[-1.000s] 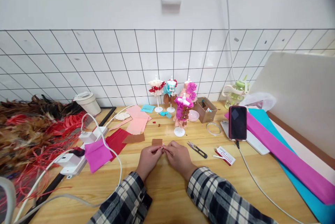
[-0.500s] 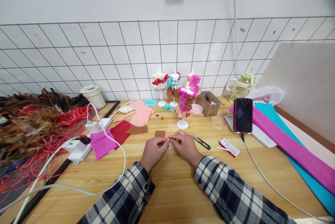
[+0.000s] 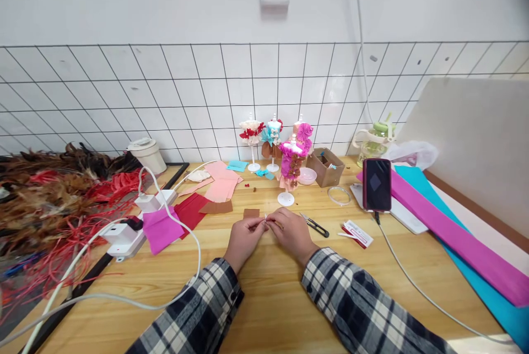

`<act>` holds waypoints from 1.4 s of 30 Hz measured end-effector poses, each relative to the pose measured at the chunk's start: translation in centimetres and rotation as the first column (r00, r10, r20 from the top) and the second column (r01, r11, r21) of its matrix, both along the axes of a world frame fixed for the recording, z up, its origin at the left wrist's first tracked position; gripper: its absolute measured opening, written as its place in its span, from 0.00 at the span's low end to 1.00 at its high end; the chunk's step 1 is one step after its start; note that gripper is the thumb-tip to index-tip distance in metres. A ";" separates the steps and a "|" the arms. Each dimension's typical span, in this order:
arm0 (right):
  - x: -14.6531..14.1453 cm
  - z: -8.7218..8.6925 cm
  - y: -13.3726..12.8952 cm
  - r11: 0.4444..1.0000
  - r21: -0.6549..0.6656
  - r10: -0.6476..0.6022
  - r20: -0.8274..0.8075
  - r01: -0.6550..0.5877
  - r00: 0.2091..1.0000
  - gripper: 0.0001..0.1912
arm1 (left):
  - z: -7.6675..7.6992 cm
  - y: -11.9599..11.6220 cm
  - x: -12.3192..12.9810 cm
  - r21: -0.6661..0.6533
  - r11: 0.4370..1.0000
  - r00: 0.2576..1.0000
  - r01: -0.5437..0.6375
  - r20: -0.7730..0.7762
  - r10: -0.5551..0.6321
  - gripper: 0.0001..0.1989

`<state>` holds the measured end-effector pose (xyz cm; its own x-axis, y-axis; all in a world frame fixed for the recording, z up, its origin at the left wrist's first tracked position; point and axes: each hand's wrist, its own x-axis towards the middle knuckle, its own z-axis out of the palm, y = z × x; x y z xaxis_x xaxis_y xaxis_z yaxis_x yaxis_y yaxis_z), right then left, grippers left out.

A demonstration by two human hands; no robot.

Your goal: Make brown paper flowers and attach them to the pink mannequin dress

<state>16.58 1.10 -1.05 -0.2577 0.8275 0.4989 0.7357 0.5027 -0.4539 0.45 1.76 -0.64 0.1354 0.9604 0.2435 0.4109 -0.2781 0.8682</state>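
So, watching remotely through the head cam, I've got both hands pinched down tight, tip to tip, low over the wooden table (image 3: 268,299). My left hand (image 3: 244,235) has thumb and fingers drawn together, and my right hand (image 3: 292,231) mirrors it, thumb against a bent forefinger with the other fingers curled in. Between them, right where the fingertips meet, there's a tiny pale bit (image 3: 265,220), and as far as I can see both pinches are clamped on it. It's mostly covered by fingers, so I honestly can't tell what it is, or whether the two hands actually touch each other. Just past the fingertips, a bit to the left, a small brown square (image 3: 251,213) lies flat on the table. Snips (image 3: 316,227) lie just right of my right hand, points angled away toward the far side, and farther right are a couple of cards (image 3: 357,234). The nearest little dress stand (image 3: 291,167) is upright beyond my hands, pink and brown frills on it, with three more behind. Over on the left there's a brown strip (image 3: 217,207) near a red piece (image 3: 189,215), with a magenta piece (image 3: 162,231) by the power strip (image 3: 129,242).
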 end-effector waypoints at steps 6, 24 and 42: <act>0.0 0.2 0.0 1.000 -0.003 0.002 0.021 -0.002 1.000 0.10 | -0.1 0.0 -0.1 0.027 0.999 0.998 -0.028 -0.051 0.029 0.09; 0.4 -1.3 1.4 0.991 -0.126 -0.087 -0.282 0.054 0.955 0.07 | -1.4 1.9 0.2 0.089 0.991 0.995 0.096 -0.011 -0.095 0.10; 0.4 -0.9 0.4 0.990 -0.142 -0.016 -0.231 -0.017 0.973 0.07 | -0.5 0.9 0.6 -0.010 1.000 0.999 0.024 0.024 -0.024 0.09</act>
<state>16.96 1.51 -1.91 -0.1497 0.8941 0.4221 0.6024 0.4210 -0.6782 1.04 2.68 -1.14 0.1530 0.9593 0.2373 0.3835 -0.2789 0.8804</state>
